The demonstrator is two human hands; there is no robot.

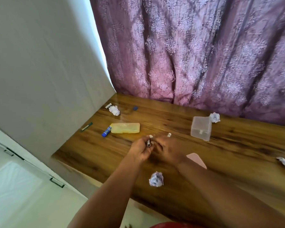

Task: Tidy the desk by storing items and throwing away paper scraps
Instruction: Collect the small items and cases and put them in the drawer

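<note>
Left hand grips a small tube over the desk, ready for storing; right hand's grip is unclear.

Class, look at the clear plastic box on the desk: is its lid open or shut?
Shut: the clear plastic box has its lid flat on top and its front clasp down.

Both my forearms reach over the desk; my left hand curls around a small pen-like cylinder, my right hand close beside it, fingers loosely bent.
</note>
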